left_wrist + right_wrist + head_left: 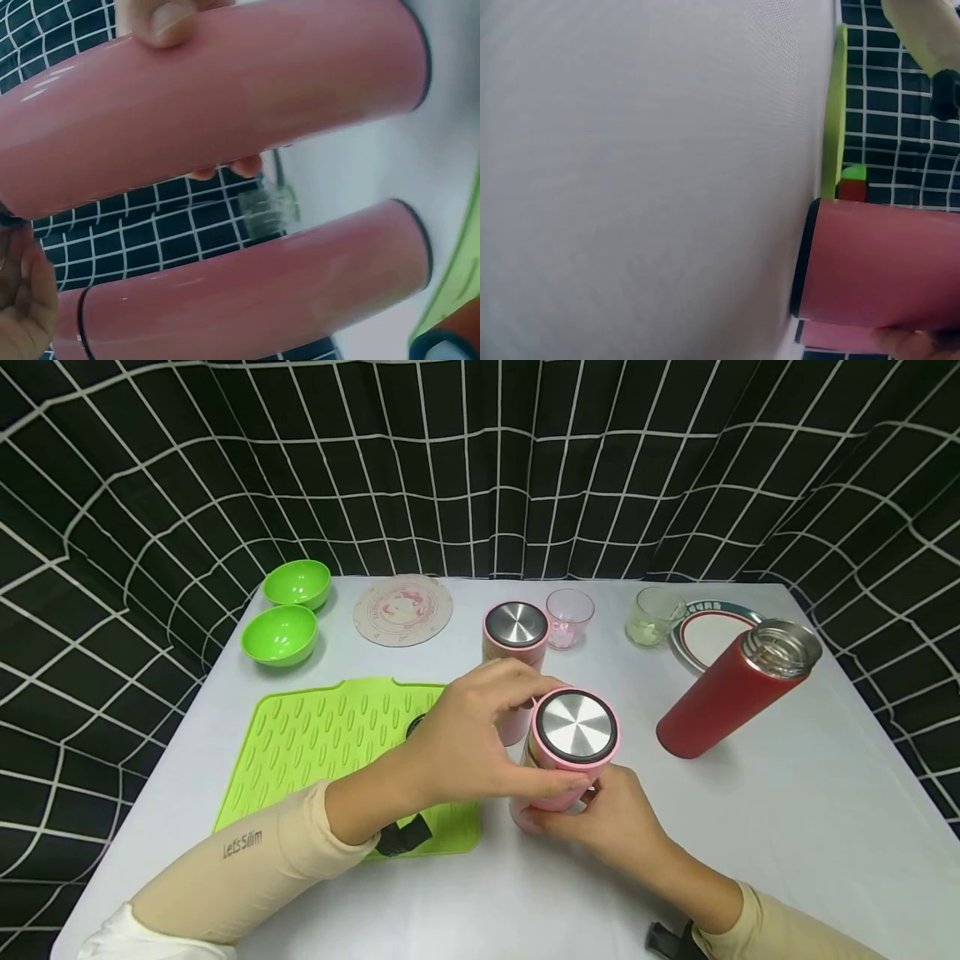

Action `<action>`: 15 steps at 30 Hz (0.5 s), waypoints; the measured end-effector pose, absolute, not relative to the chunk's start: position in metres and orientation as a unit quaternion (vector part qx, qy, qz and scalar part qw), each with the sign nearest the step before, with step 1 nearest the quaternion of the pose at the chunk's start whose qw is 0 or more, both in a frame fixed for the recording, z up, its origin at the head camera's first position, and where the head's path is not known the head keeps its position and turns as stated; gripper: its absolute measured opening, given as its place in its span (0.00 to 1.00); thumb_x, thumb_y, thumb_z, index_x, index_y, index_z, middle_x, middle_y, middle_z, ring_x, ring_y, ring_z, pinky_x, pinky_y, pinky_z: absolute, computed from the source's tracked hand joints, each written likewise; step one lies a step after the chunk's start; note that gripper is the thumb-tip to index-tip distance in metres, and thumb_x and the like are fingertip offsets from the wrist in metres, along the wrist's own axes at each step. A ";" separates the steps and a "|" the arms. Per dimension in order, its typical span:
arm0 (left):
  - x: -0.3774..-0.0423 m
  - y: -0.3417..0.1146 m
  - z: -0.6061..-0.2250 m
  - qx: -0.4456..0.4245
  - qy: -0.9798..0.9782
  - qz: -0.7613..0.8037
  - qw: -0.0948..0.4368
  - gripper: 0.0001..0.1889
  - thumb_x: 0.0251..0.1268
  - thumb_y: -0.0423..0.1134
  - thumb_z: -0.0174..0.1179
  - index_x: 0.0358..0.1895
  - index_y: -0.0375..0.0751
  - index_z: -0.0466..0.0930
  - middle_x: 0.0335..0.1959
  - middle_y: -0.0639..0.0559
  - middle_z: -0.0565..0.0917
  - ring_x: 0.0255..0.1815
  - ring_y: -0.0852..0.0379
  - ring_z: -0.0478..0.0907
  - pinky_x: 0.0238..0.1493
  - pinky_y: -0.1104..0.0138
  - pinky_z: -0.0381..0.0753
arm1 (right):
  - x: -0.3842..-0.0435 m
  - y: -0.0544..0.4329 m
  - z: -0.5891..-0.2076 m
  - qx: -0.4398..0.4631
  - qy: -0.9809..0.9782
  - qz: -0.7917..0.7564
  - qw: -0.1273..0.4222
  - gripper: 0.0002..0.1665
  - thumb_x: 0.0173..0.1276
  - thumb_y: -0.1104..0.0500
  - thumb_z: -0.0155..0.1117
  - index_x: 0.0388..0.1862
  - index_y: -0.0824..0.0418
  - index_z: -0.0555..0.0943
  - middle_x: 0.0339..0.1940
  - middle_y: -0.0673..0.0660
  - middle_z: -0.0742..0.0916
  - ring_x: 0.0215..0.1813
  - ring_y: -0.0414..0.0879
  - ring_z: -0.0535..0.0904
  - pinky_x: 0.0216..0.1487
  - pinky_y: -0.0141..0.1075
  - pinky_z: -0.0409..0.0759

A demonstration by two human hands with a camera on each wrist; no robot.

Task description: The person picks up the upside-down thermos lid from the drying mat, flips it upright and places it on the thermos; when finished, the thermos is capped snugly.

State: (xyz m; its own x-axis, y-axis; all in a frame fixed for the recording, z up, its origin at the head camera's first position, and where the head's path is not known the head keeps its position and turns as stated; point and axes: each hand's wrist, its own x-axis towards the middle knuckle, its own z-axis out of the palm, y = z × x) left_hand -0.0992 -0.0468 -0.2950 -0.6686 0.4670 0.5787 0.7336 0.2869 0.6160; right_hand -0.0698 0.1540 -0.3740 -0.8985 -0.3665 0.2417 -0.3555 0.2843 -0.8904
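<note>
A pink thermos (225,97) with a brushed-steel lid (577,727) stands in front of me, held by both hands. My left hand (472,739) reaches across and grips it at the lid, thumb on the near side and fingers on the far side. Lower down, my right hand (615,822) curls round the body, seen in the left wrist view with its thumb on one side and fingertips on the other. Just behind stands a second pink thermos (516,625) with a matching lid, partly covered by my left hand. Whether the held thermos's base touches the table cannot be told.
A red thermos (727,693) without a lid stands right. Behind are a pink glass (570,618), a greenish glass (652,617), a rimmed plate (708,639) and a round pink mat (403,610). Green bowls (281,635) and a green mat (300,752), bearing a red piece (461,319), lie left.
</note>
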 end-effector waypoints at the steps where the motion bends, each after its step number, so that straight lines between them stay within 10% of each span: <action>1: -0.099 -0.047 -0.297 -0.380 -0.794 -0.455 0.133 0.34 0.36 0.51 0.80 0.52 0.44 0.82 0.44 0.61 0.79 0.44 0.68 0.72 0.45 0.71 0.76 | -0.071 0.155 -0.378 -0.221 0.804 -0.552 0.007 0.31 0.42 0.64 0.84 0.45 0.53 0.80 0.40 0.44 0.86 0.39 0.43 0.82 0.37 0.35 0.82; 15: -0.100 -0.037 -0.301 -0.389 -0.797 -0.453 0.091 0.39 0.40 0.49 0.75 0.59 0.41 0.72 0.50 0.60 0.75 0.51 0.67 0.70 0.51 0.73 0.74 | -0.078 0.162 -0.397 -0.235 0.799 -0.553 0.007 0.32 0.43 0.59 0.85 0.48 0.49 0.79 0.44 0.45 0.85 0.43 0.44 0.82 0.40 0.36 0.83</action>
